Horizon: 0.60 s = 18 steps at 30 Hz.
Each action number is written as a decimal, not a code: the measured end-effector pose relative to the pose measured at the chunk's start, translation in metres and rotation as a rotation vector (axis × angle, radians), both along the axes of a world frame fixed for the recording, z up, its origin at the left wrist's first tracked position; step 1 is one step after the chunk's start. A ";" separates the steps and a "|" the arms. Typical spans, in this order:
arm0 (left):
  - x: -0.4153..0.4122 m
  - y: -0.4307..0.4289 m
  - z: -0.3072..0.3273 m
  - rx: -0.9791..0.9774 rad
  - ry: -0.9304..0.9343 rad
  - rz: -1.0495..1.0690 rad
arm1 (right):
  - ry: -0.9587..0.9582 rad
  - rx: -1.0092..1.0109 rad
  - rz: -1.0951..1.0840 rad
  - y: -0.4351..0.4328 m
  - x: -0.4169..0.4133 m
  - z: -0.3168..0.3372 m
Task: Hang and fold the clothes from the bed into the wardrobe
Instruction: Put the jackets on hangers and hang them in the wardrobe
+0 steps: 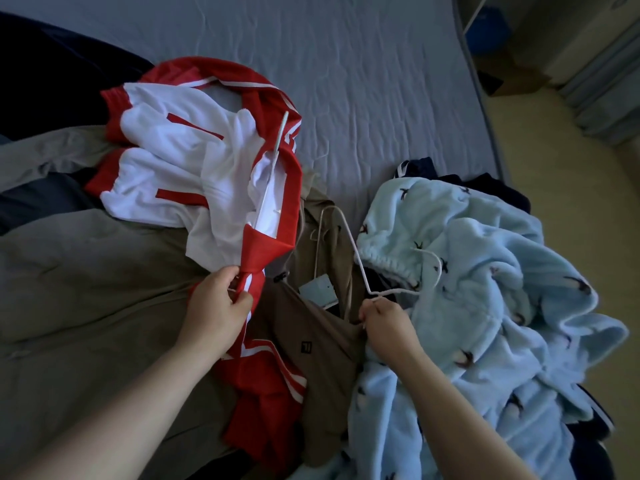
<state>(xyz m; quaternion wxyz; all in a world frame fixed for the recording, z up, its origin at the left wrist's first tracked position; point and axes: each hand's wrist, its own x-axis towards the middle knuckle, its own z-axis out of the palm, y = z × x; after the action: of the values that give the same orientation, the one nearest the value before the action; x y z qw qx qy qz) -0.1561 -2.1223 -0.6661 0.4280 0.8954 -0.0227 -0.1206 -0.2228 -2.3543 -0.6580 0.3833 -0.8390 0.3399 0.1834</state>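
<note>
Beyond our fingertips, bare grey sheet (363, 81) runs open to its right edge. Our left hand (221, 301), fingers curled, pinches the trim of the red-and-white jacket (173, 161). Our right hand (384, 318) grips a corner of the white hanger (360, 268). Between them lies a brown garment (322, 341), its small logo (307, 348) and pale tag (318, 291) unreadable.

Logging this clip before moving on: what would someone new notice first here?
The red-and-white jacket stands out most, sprawled left of centre on the bed, with the left hand pinching its red edge. To the right lies a heap of pale blue fleece. Between them the right hand grips a thin white hanger over brown clothing.
</note>
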 end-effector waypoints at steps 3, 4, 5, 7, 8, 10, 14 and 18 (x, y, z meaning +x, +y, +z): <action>0.004 0.001 0.005 0.028 -0.013 0.008 | -0.034 0.100 -0.007 -0.001 0.004 0.003; 0.005 0.002 0.006 0.041 -0.017 0.009 | -0.049 0.145 -0.037 0.000 0.004 0.004; 0.005 0.004 0.007 0.054 -0.023 0.016 | -0.064 0.174 -0.057 0.001 0.004 0.004; 0.007 0.007 0.007 0.084 -0.036 0.053 | -0.096 0.181 -0.036 0.005 0.001 0.003; 0.008 0.009 0.006 0.104 -0.030 0.077 | -0.116 0.178 -0.019 0.007 -0.001 0.001; 0.011 0.013 0.001 0.159 0.017 0.101 | -0.155 0.181 -0.010 0.008 -0.005 -0.002; 0.008 0.015 -0.004 0.199 0.074 -0.001 | -0.176 0.150 -0.032 0.008 -0.003 -0.010; 0.007 0.011 -0.004 0.239 0.008 -0.093 | -0.170 0.175 -0.071 0.012 0.004 -0.014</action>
<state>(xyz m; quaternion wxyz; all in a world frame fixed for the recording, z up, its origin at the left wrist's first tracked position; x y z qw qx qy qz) -0.1495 -2.1111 -0.6702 0.3121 0.9376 -0.0480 -0.1457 -0.2193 -2.3427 -0.6719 0.4887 -0.8022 0.3186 0.1269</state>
